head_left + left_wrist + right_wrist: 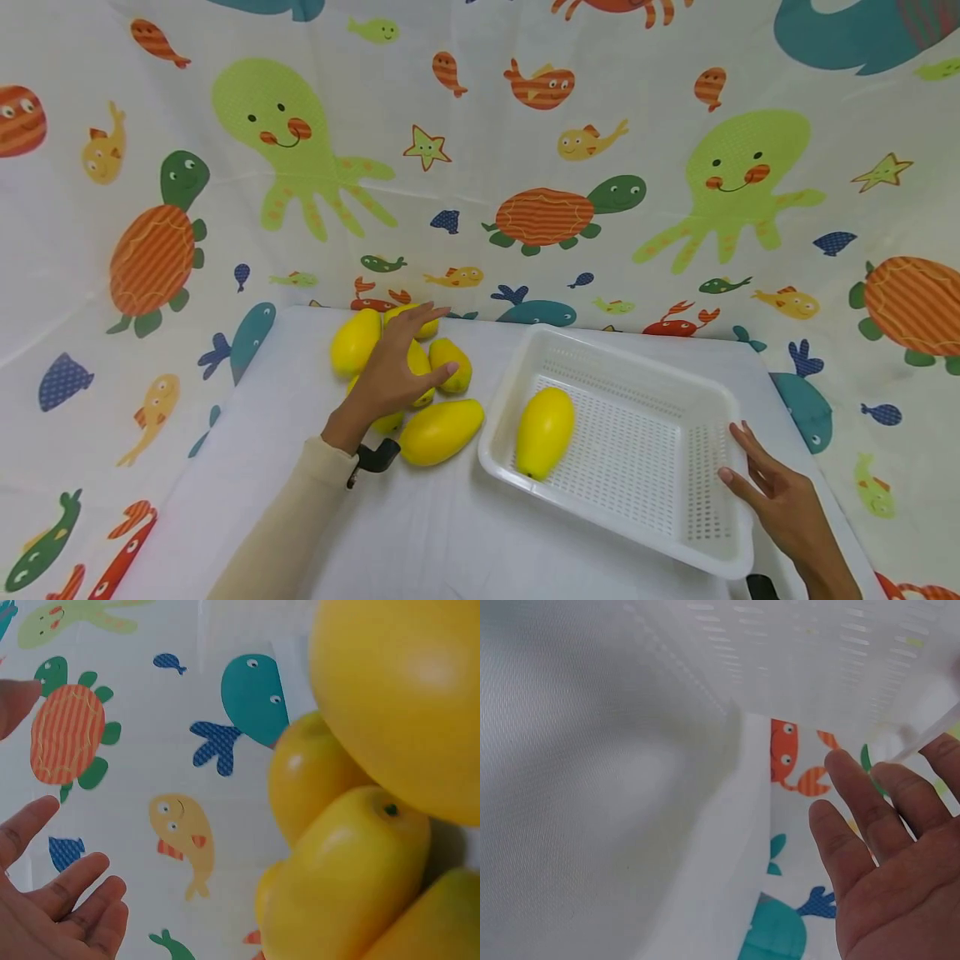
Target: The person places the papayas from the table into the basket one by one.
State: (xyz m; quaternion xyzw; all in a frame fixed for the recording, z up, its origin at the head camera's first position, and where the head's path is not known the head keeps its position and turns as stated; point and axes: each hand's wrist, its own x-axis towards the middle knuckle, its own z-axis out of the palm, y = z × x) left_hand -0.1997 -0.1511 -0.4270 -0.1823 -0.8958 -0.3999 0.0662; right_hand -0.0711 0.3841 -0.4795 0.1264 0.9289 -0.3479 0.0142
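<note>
My left hand (397,367) hovers over a cluster of several yellow papayas, its thumb and fingers spread apart with nothing between them. One papaya (441,432) lies nearest the basket, and another papaya (356,343) sits at the cluster's far left. In the left wrist view, the left hand (60,900) appears apart from the papayas (345,870). A single papaya (545,433) rests in the left end of a white perforated basket (600,508). At the basket's right end my right hand (787,500) holds the rim, thumb inside and fingers outside.
A white-covered table (420,533) carries the papayas and basket. Behind and around it hangs a white cloth (465,133) printed with sea animals. A black wrist strap mount (378,457) sits close to the front papaya.
</note>
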